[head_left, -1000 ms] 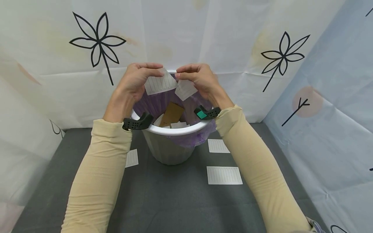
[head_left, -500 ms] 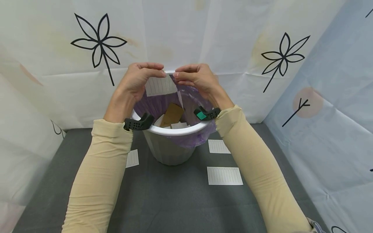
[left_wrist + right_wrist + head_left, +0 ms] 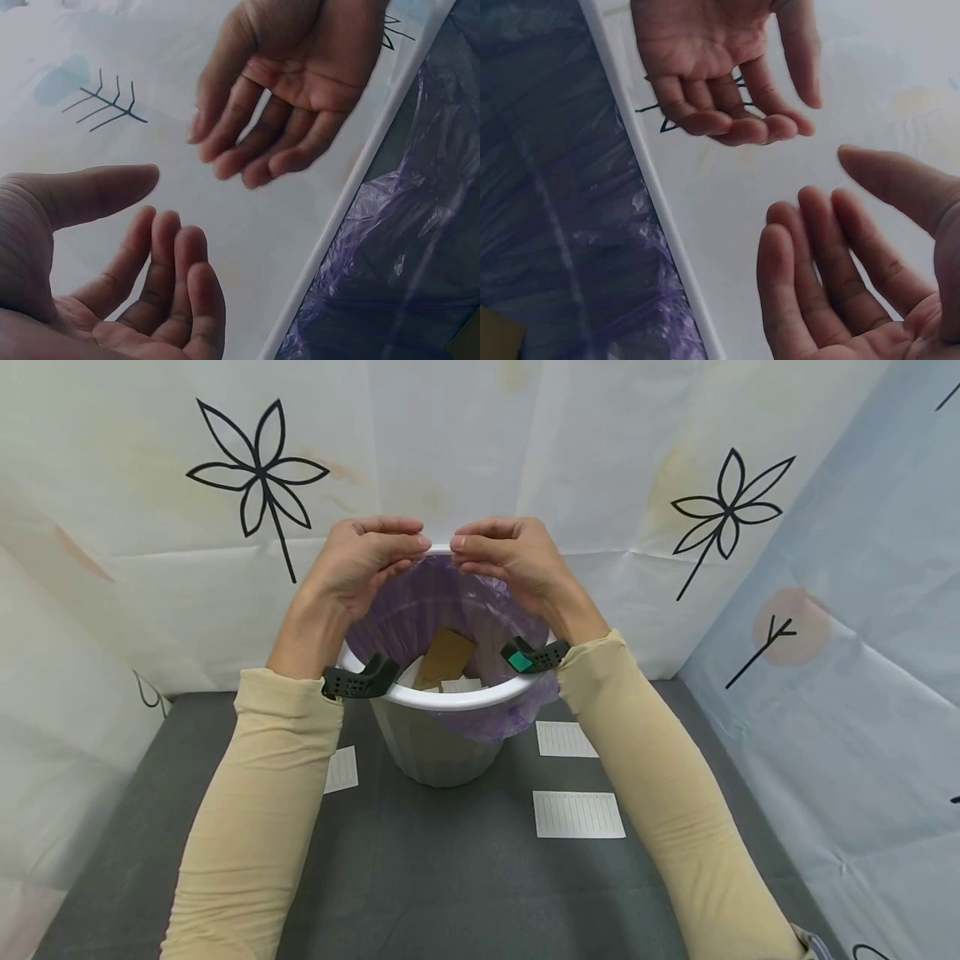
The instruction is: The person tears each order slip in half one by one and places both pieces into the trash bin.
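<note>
My left hand [image 3: 358,560] and right hand [image 3: 517,560] hang over the far part of a white trash can [image 3: 442,700], facing each other across a small gap. Both are bare of any object; in the wrist views a space shows between thumb and loosely bent fingers on each. The can is lined with a purple plastic bag [image 3: 401,618], which folds out over the rim at the front right. Inside lie a brown piece of cardboard [image 3: 447,658] and white paper pieces [image 3: 461,685]. Each wrist wears a black band.
On the dark grey table [image 3: 442,877] lie lined paper slips: one at front right [image 3: 578,814], a second slip [image 3: 566,739] behind it partly under the right sleeve, and a third slip [image 3: 342,769] beside the left sleeve. White printed cloth [image 3: 465,452] stands behind.
Two torn paper pieces have left the hands: the right hand's piece first, then the left hand's. Both hands stay nearly in place over the can, now holding nothing.
</note>
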`<state>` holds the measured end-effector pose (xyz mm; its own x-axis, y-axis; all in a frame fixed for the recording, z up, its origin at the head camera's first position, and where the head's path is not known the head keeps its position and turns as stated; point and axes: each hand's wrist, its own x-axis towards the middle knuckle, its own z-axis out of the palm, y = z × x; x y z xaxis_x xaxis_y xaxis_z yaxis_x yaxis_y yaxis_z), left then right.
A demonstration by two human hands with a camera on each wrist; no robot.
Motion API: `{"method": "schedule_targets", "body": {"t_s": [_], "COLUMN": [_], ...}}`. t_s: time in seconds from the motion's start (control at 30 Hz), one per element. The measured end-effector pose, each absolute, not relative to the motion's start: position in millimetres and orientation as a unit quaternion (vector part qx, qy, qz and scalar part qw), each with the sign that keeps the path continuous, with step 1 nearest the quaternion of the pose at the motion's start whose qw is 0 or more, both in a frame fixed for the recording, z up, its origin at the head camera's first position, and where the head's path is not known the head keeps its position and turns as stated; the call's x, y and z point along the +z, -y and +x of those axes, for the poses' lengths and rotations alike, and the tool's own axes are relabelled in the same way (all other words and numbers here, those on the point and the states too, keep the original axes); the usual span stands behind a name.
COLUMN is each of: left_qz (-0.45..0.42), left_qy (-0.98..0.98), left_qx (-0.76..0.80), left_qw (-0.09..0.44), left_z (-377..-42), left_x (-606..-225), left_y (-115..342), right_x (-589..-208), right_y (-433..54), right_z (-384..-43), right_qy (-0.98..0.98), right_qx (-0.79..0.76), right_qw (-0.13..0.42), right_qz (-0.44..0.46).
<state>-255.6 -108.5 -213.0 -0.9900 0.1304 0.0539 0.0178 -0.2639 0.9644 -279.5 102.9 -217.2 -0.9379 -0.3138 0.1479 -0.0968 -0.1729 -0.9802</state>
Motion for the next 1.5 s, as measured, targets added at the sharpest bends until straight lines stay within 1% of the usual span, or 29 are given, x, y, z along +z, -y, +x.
{"method": "schedule_targets", "body": {"t_s": [0.23,0.33,0.43,0.7,0.93,1.13,1.3,1.5], "left_qz": [0.087,0.108,0.136,0.2,0.239,0.275,0.289,0.305], "left_qy": [-0.598,-0.61,-0.625,-0.691,-0.699,-0.693,-0.681,-0.669], "left_qx": [0.796,0.785,0.768,0.689,0.661,0.649,0.654,0.665], "left_qw": [0.037,0.025,0.001,-0.094,-0.132,-0.149,-0.155,-0.135], "left_z": [-244.3,-236.9,-227.2,-193.3,-165.5,-142.9,-125.2,-108.8], "left_x": [-203.2,-198.5,-195.0,-190.8,-199.3,-214.4,-226.4,-242.8], "left_y": [100.2,96.2,93.1,88.0,83.4,78.9,74.0,65.6], "right_x": [-205.6,-202.4,-200.3,-198.0,-204.7,-216.9,-227.3,-239.6], "right_y": [-111.1,-116.5,-122.5,-134.5,-146.9,-160.4,-171.6,-181.6], "right_z": [-267.5,-260.1,-251.2,-222.8,-192.6,-163.9,-146.4,-130.3], "right_qy": [-0.627,-0.628,-0.635,-0.649,-0.669,-0.7,-0.709,-0.704], "right_qx": [-0.758,-0.755,-0.745,-0.721,-0.679,-0.64,-0.62,-0.611], "right_qw": [0.062,0.056,0.04,-0.006,-0.057,-0.089,-0.105,-0.104], "right_qz": [-0.17,-0.182,-0.199,-0.241,-0.297,-0.303,-0.318,-0.347]}}
